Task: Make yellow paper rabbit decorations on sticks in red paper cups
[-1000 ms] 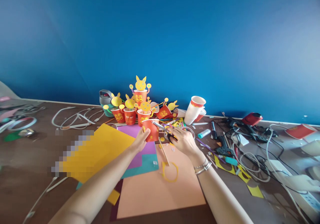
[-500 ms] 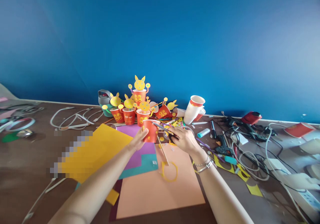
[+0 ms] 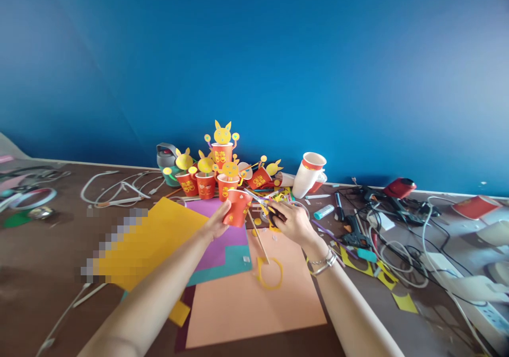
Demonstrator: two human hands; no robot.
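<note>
My left hand (image 3: 217, 224) grips a red paper cup (image 3: 237, 208) with yellow print, held tilted just above the purple paper (image 3: 222, 240). My right hand (image 3: 290, 221) is closed on black-handled scissors (image 3: 264, 208), whose blades point left at the cup's rim. A thin wooden stick (image 3: 258, 240) lies under the hands, and a yellow paper ring (image 3: 270, 272) rests on the peach sheet (image 3: 254, 298). Behind the hands stands a cluster of red cups with yellow bunny cut-outs (image 3: 220, 168).
A yellow sheet (image 3: 151, 240) and a teal sheet (image 3: 234, 261) overlap at left. White-and-red stacked cups (image 3: 308, 174), a glue stick (image 3: 324, 212), a glue gun (image 3: 356, 235), tangled cables (image 3: 397, 251) and a power strip (image 3: 477, 306) crowd the right. White cords (image 3: 119, 187) lie at back left.
The left hand has tipped the red cup, its rim now leaning toward the scissors. The right hand with the scissors has stayed almost in place.
</note>
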